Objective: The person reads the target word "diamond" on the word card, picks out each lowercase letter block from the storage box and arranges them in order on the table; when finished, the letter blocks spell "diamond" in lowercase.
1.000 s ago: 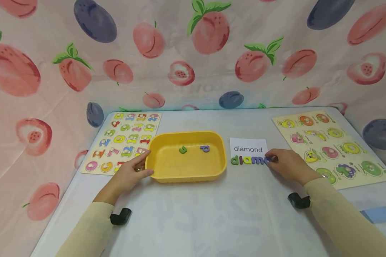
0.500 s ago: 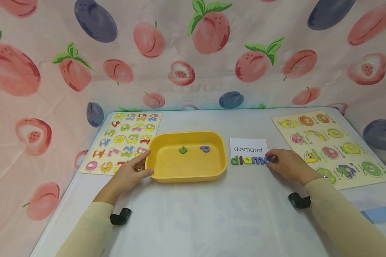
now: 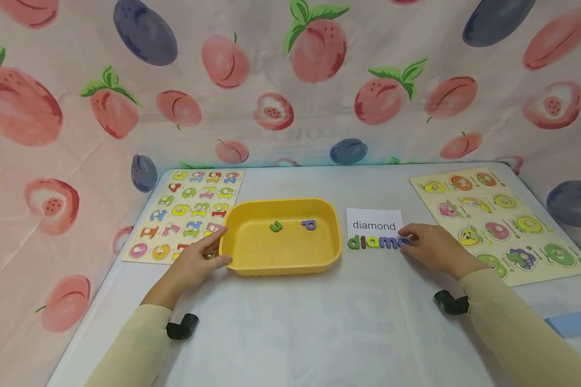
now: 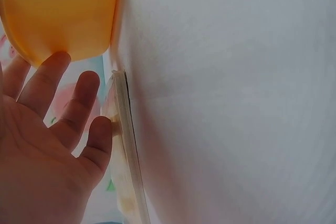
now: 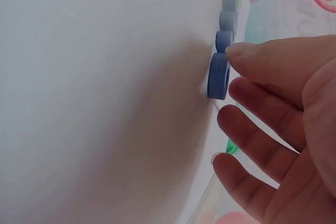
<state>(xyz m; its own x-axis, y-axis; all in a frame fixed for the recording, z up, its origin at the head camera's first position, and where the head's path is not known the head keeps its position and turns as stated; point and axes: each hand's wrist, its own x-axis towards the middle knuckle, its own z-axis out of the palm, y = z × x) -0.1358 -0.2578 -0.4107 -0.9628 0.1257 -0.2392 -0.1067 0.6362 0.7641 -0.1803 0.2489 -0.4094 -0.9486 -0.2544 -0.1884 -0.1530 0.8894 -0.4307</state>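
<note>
Evidently, the small blue o (image 5: 218,77) was at the right end of a row of letters (image 3: 373,242) along the near edge of the word card (image 3: 374,216) on the table (image 3: 290,333). The person's right hand (image 3: 431,250) pinched it between thumb and first finger, the other fingers apart. It looked light, stiff and hard to break, probably a little slippery at its smooth sides, so its outer edge seemed the place to hold. The left hand (image 3: 193,263) rested with spread fingers against the left end of the yellow tray (image 3: 281,269), likely light, rigid plastic best steadied by the rim.
</note>
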